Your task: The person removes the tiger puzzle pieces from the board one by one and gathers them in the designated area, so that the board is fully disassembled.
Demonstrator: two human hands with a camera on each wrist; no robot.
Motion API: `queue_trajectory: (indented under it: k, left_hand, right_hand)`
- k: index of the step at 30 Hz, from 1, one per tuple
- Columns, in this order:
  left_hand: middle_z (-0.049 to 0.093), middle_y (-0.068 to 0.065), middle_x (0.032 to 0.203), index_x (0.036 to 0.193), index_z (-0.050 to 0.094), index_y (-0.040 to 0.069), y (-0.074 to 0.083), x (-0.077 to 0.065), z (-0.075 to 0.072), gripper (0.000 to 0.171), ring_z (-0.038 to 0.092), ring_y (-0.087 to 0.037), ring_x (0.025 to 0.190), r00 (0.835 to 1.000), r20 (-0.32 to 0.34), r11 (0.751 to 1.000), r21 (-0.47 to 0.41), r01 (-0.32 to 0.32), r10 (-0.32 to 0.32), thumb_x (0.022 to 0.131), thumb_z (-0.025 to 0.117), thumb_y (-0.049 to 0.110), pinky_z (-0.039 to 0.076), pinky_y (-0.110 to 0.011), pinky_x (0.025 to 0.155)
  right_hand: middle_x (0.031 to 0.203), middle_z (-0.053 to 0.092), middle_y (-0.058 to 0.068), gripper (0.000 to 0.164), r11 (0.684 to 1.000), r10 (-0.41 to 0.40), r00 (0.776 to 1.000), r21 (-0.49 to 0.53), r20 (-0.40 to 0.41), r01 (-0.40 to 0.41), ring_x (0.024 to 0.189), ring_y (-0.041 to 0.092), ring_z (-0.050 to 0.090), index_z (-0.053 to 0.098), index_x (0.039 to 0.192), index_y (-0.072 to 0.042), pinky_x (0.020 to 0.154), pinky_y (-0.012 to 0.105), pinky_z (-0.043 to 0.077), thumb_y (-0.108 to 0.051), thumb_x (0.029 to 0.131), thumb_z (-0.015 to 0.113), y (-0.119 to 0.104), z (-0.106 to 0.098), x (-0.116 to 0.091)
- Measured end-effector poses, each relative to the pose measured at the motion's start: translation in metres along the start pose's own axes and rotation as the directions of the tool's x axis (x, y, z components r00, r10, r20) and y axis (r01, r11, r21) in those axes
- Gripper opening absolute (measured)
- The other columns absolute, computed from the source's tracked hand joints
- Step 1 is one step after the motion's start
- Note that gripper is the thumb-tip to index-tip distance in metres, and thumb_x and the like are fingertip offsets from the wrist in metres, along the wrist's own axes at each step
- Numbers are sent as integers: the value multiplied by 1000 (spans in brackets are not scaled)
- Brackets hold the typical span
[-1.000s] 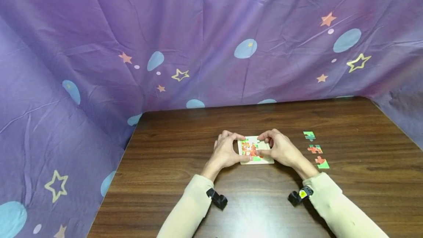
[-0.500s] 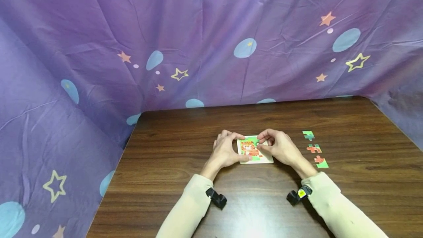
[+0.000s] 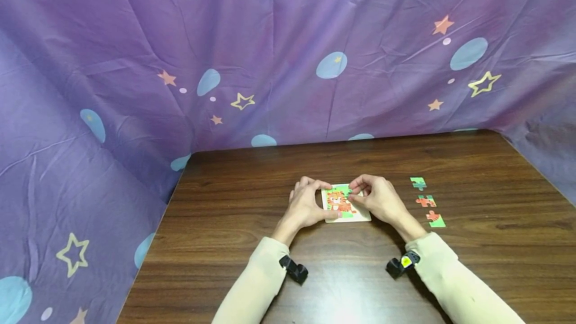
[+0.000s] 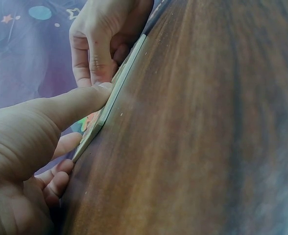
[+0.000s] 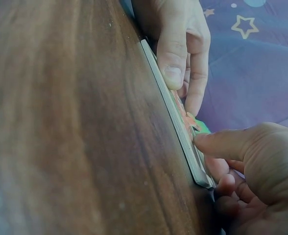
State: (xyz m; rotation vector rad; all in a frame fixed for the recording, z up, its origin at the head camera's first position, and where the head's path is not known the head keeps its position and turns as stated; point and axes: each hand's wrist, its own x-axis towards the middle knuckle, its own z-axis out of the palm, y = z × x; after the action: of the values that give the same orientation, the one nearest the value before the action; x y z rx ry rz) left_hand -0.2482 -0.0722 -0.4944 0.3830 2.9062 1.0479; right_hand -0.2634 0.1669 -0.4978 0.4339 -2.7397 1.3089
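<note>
A pale puzzle tray (image 3: 365, 215) with a partly assembled tiger picture (image 3: 338, 202) lies on the table between both hands. My left hand (image 3: 307, 206) grips the tray's left side, thumb on its near part and forefinger at the far edge. In the left wrist view, that thumb (image 4: 87, 102) presses on the tray's near border. My right hand (image 3: 380, 199) pinches a green puzzle piece (image 5: 202, 126) between thumb and forefinger at the picture's upper right. The piece stands slightly raised in the right wrist view. The right hand hides part of the tray's right side.
Three loose puzzle pieces lie in a column right of the right hand: a green one (image 3: 418, 183), an orange one (image 3: 425, 201) and an orange-and-green one (image 3: 435, 219). A purple patterned curtain (image 3: 270, 64) hangs behind the brown wooden table (image 3: 234, 179).
My right thumb has shifted up from the tiger's body toward the picture's upper right. Green now fills the pale upper gap there. The left hand keeps its place on the tray.
</note>
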Motion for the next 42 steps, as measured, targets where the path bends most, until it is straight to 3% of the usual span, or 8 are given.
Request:
queue_trajectory:
  k: [15,26,35,42]
  left_hand:
    - [57,-6,142,140,75,25,-8,6,8,74,51,-28,134,1000,-22,998,-60,-1,0,73,106,35,39,-50,117]
    - [58,-5,141,141,75,28,1,0,-1,72,54,-25,134,1000,1,1000,12,-13,13,76,104,40,42,-43,113]
    - [58,-7,141,141,74,25,-2,3,3,74,54,-27,134,999,-10,999,-9,-38,38,75,105,38,42,-46,114]
    - [58,-5,143,141,74,28,-3,0,-1,75,54,-26,135,1000,-3,1000,2,-28,28,75,105,43,42,-44,115]
  right_hand:
    - [87,78,1,8,999,-43,999,-12,12,44,75,15,63,81,104,-7,65,26,48,-8,98,85,4,-4,2]
    - [88,77,4,11,997,-43,998,62,37,41,75,14,64,81,106,-5,65,25,51,-10,98,86,4,-13,1]
    - [88,76,10,14,982,-57,998,183,12,54,73,12,65,81,109,-3,62,24,52,-10,98,86,6,-46,2]
    - [89,78,3,18,984,-48,998,167,-42,54,75,9,63,82,111,-3,64,25,51,-11,96,88,12,-83,0]
